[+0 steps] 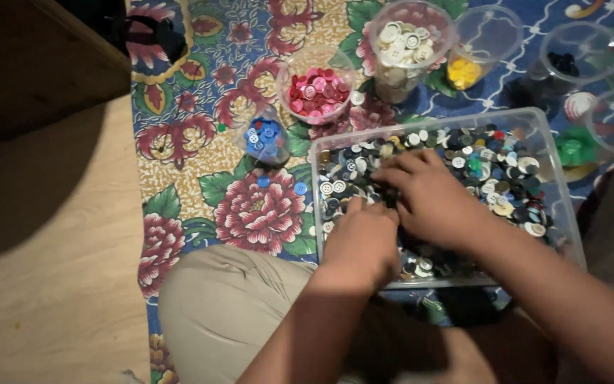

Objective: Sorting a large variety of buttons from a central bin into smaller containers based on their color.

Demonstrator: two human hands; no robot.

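The bin (559, 206) of mixed buttons (495, 167) sits right of centre in the frame, and both my hands are in it. My left hand (360, 238) curls knuckles-up at its near left edge, my right hand (431, 195) lies fingers spread over the pile; I cannot tell whether either grips a button. Above stand cups: blue (264, 139), red (315, 89), white (408, 46), yellow (467, 67).
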